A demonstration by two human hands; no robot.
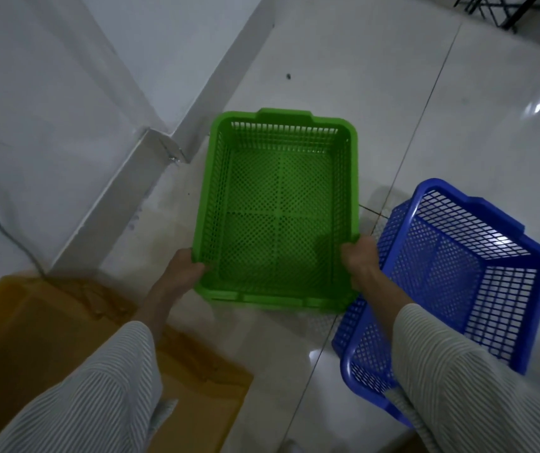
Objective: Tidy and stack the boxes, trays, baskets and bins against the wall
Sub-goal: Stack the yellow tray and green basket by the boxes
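A green perforated plastic basket (278,210) is in the middle of the view over the white tiled floor, close to the wall's skirting. My left hand (182,273) grips its near left corner rim. My right hand (360,261) grips its near right corner rim. A blue perforated basket (458,279) lies tilted on the floor to the right, partly under my right forearm. A yellow-orange bin (43,348) sits at the lower left against the wall, partly hidden by my left sleeve.
The white wall (49,93) runs diagonally along the left with a stepped skirting ledge (124,191). A thin cable (0,220) hangs down the wall toward the yellow bin. Black metal legs (497,8) stand at the far top right on glossy floor tiles.
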